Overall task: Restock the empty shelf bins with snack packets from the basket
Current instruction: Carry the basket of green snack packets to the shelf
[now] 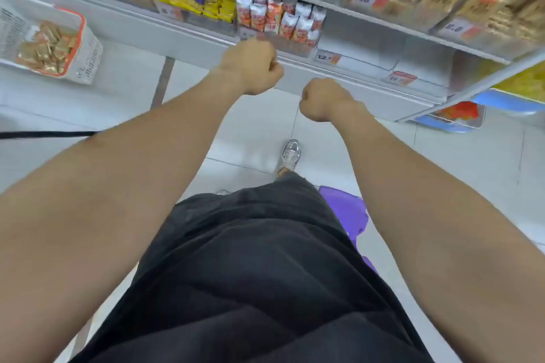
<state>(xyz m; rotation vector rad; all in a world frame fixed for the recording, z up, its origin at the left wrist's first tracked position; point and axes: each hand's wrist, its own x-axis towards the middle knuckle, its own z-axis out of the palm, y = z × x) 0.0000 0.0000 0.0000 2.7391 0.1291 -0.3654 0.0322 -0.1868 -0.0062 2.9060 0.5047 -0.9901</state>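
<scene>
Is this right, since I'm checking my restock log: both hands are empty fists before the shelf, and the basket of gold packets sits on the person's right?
No. The head view shows the basket of gold packets on the person's left. The left hand and right hand are empty fists before the shelf.
</scene>
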